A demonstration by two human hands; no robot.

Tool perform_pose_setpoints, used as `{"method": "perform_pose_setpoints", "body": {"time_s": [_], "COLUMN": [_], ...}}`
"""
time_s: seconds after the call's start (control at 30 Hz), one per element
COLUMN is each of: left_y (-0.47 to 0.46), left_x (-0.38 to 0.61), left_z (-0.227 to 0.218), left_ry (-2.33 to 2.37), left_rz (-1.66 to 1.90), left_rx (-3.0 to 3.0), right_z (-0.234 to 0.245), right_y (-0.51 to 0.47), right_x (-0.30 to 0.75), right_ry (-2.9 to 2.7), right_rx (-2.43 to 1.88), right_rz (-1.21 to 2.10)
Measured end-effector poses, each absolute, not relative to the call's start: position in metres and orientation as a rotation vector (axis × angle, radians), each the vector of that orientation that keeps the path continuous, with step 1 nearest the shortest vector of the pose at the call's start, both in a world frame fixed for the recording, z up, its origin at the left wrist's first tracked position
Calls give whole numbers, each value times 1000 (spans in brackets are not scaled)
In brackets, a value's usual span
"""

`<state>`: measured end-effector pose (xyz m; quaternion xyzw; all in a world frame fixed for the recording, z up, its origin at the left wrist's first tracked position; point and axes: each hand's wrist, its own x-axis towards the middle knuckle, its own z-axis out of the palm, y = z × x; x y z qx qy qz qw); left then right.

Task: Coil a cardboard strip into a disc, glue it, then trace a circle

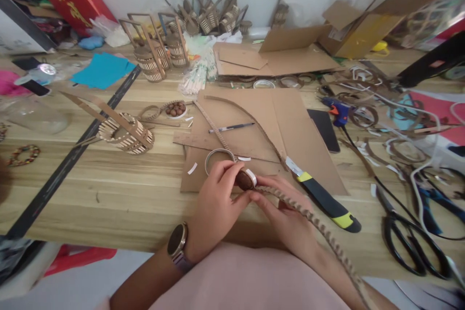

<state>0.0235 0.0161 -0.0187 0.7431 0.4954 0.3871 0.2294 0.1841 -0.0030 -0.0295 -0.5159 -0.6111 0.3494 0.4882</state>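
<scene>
My left hand (pixel 214 203), a watch on its wrist, pinches a small brown roll (pixel 245 180) edged with white tape. My right hand (pixel 286 213) is closed on the same roll from the other side and on a long corrugated cardboard strip (pixel 327 237) that trails down to the lower right. Both hands work at the near edge of the wooden table (pixel 109 193), just in front of a tape ring (pixel 218 157) lying on flat cardboard sheets (pixel 254 126).
A yellow-black utility knife (pixel 323 198) lies right of my hands, scissors (pixel 407 237) and a blue glue gun (pixel 336 110) farther right. A cardboard basket (pixel 123 133) and black ruler (pixel 72 155) sit left. Several baskets, boxes and scraps crowd the back.
</scene>
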Motion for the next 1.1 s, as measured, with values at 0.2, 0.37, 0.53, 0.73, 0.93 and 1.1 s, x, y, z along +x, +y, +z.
{"method": "perform_pose_setpoints", "body": {"time_s": [0.2,0.37,0.53,0.73,0.93,1.1], "left_y": [14,14,17,22,23,20], "left_x": [20,18,23,23,22,24], "left_z": [-16,-12,-11,-12,-10,-10], "left_ry": [1173,1120,1019,922,930,934], "left_rz": [1003,1087,1113,1124,1069,998], "left_rx": [2023,1397,913,664,531,533], "right_z": [-20,-13,-16,-11,-2,8], "right_y": [1,-1,-4,-6,8,22], "right_x": [182,187,194,214,227,209], "right_ry": [-1436,-1515,-1569,-1872,-1952,-1731], "right_rx": [-1263,-1298,-1291,-957,-1087,-1174], "right_rz": [732,740,688,830,519,702]}}
